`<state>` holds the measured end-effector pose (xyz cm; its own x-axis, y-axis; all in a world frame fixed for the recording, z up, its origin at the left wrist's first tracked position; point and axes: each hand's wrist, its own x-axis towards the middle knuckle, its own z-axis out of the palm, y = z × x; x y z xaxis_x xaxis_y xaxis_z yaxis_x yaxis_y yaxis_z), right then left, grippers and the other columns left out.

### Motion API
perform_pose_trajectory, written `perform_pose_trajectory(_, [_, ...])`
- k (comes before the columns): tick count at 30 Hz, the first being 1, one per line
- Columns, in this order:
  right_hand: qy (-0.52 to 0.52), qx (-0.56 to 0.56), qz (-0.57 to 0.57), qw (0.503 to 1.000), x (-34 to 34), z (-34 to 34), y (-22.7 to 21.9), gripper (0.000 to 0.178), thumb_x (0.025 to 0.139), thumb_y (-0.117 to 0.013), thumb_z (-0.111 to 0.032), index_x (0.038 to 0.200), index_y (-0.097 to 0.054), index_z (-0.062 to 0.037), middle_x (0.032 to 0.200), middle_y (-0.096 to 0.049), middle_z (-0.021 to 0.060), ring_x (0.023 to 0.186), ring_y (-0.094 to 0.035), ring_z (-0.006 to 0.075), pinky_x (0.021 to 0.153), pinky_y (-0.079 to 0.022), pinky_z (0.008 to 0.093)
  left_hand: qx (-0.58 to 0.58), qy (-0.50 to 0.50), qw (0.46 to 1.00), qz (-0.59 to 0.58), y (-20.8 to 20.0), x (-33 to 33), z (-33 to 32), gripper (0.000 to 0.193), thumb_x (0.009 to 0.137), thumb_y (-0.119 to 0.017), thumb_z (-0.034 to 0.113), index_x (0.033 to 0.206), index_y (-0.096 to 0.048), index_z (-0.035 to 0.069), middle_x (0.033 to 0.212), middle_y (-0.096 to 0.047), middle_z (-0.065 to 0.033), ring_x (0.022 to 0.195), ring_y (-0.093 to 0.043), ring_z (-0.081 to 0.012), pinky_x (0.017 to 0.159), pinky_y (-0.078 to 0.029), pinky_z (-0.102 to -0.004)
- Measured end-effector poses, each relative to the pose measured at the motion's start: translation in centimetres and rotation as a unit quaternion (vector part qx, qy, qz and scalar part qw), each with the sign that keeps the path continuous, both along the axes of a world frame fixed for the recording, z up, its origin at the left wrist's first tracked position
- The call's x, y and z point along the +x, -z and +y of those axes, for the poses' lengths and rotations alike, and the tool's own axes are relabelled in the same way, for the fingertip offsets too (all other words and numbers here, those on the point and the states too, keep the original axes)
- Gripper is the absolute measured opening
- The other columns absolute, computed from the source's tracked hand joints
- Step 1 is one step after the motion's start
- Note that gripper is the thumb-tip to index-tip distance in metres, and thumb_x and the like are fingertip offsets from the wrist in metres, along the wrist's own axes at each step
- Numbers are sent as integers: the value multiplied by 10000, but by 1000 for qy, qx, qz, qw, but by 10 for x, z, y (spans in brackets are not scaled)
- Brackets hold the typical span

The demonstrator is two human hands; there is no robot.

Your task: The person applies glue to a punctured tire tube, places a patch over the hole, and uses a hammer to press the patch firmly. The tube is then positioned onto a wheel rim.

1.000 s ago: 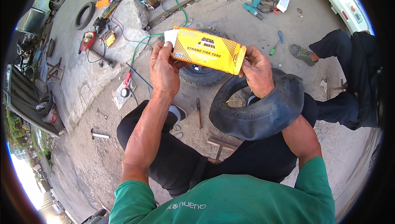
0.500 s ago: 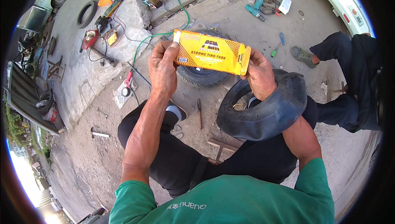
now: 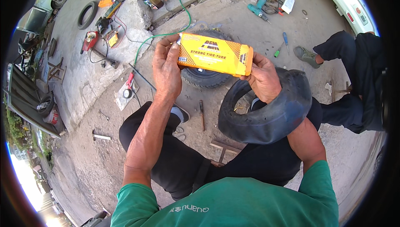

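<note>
I hold a long orange-yellow cardboard box (image 3: 214,54) level in front of me. My left hand (image 3: 166,66) grips its left end, where a white flap shows at the corner. My right hand (image 3: 262,77) holds the right end. A black rubber inner tube (image 3: 271,112) hangs looped around my right forearm. Below the box a small black tyre (image 3: 206,77) lies flat on the concrete, partly hidden by the box.
A second person in dark clothes sits at the right, shoe (image 3: 304,56) on the ground. Screwdrivers (image 3: 281,46), a teal drill (image 3: 258,10), a green hose (image 3: 166,31), a red tool (image 3: 89,41) and another tyre (image 3: 86,15) lie around. A white car (image 3: 346,0) stands far right.
The box has risen slightly and levelled out, and my hands have shifted a little with it. The inner tube stays on my right arm.
</note>
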<state>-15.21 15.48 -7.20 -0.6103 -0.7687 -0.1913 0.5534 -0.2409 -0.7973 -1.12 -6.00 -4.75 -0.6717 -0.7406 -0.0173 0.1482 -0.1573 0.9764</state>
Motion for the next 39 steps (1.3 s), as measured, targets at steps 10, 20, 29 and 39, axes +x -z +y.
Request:
perform_pose_trajectory(10, [-13,34,10,999,-5,-1,16,340,915,-696,54,1251,-640,54,1144,-717,97,969,-704,147,856,-570,269,-10,9,1000,-13,-2,0,13,342,1092,-496,239,1323,-563,-4,1266,-624,-148,1125,-641,-222,938,-569,-392])
perform_pose_trajectory(20, [-8,7,47,999,3,-4,16,179,906,-738,37,1056,-647,3,1027,-726,39,888,-693,107,806,-569,260,-58,9,998,2,3,-1,21,328,1074,-563,214,1321,-512,3,1209,-613,-123,1074,-597,-149,975,-497,-318])
perform_pose_trajectory(29, [-28,-93,-14,995,4,1,8,233,1062,-496,-161,1227,-586,-22,1128,-697,75,1019,-691,162,902,-544,320,-9,12,1000,22,-9,5,16,486,1039,-575,164,1470,-401,24,1418,-542,-197,1245,-585,-267,1059,-492,-401])
perform_pose_trajectory(39, [-82,-17,30,996,10,-3,-10,478,1036,-615,-280,1393,-541,29,1308,-663,108,1173,-644,179,1009,-500,318,-19,-1,1000,16,-12,3,20,492,1048,-599,190,1472,-409,25,1212,-640,-161,1066,-644,-190,953,-528,-348])
